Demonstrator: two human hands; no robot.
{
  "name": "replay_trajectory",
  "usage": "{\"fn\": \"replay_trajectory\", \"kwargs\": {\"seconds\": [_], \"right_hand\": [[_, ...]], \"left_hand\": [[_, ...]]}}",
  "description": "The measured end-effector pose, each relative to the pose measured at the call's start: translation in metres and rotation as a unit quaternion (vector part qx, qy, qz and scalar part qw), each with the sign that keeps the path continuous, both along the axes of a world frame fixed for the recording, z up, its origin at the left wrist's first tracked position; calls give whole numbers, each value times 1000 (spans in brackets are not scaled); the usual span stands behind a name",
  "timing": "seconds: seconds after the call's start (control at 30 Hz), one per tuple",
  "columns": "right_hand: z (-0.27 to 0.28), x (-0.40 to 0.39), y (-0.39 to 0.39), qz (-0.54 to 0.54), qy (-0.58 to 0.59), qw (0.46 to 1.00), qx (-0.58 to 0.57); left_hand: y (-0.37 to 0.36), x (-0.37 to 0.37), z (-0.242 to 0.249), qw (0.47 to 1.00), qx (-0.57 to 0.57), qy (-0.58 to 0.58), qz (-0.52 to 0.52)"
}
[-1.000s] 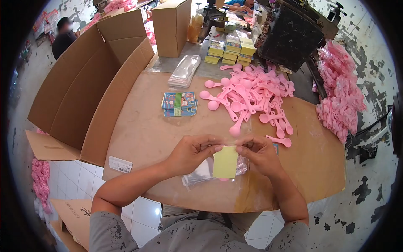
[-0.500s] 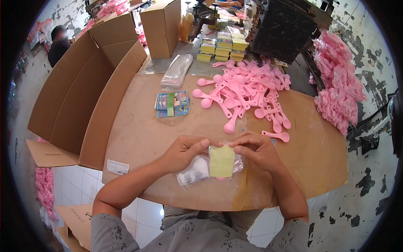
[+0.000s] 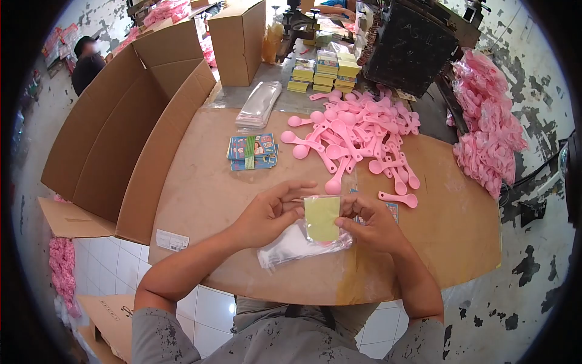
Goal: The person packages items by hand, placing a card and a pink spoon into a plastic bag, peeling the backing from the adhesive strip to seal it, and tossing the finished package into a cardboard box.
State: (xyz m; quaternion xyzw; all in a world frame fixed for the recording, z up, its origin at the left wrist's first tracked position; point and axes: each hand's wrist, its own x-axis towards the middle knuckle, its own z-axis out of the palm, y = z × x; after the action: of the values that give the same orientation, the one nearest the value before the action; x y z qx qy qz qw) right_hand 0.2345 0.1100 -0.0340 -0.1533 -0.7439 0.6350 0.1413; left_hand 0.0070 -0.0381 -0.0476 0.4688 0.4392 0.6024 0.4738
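Near table [image 3: 212,200] edge: left hand [image 3: 267,215], right hand [image 3: 373,221] both pinching yellow card [image 3: 321,218] inside clear bag [image 3: 297,246]; pink spoons [image 3: 357,136] heaped far right.

Holding a small yellow card [image 3: 322,217] up between two hands — left hand [image 3: 267,213] pinching its left edge, right hand [image 3: 374,223] gripping its right edge. Sitting inside a clear plastic bag [image 3: 297,246], with the bag's loose end trailing down onto the brown table [image 3: 206,194]. Lying in a big heap near the far side of the table — lots of pink spoons [image 3: 357,136]. Resting beside that heap, a little stack of blue cards [image 3: 253,151] with a green band around it. Standing open at the left, a large cardboard box [image 3: 121,127]. Piling up at the right, past the table edge, bagged pink spoons [image 3: 488,130].
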Motion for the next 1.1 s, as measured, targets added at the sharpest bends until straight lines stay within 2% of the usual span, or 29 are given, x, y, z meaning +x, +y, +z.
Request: {"fn": "replay_trajectory", "kwargs": {"seconds": [0.07,0.17,0.27,0.3,0.33,0.37,0.4,0.5,0.6,0.67,0.73,0.77,0.87,1.1], "right_hand": [[3,0,3,2,16,1000,3],[20,3,0,5,27,998,-51],[31,12,18,-18,34,999,19],[35,17,26,-50,4,995,90],[39,23,35,-83,-26,983,161],[41,31,43,-116,-57,965,230],[41,37,48,-123,-74,957,254],[31,52,61,-122,-115,933,317],[11,59,67,-89,-136,925,342],[4,58,65,-85,-145,931,324],[8,57,64,-84,-167,911,369],[9,57,64,-81,-179,901,388],[5,57,64,-98,-159,937,295],[5,62,63,-89,-163,922,338]], "left_hand": [[-1,5,3,999,21,-34,0],[-5,-4,7,992,-71,12,-103],[-9,-27,8,991,-111,54,-59],[-13,-37,5,995,-14,29,92],[-13,-43,3,967,84,4,240],[-10,-41,35,930,172,-126,298],[-7,-38,68,867,254,-251,348],[0,-42,59,866,267,-119,406],[-23,-30,39,924,258,143,244],[-57,-15,68,957,207,197,45],[-75,-1,97,907,312,280,-36],[-85,4,105,899,338,277,-36],[-104,21,128,870,387,307,-3],[-105,30,121,838,454,299,52]]}}
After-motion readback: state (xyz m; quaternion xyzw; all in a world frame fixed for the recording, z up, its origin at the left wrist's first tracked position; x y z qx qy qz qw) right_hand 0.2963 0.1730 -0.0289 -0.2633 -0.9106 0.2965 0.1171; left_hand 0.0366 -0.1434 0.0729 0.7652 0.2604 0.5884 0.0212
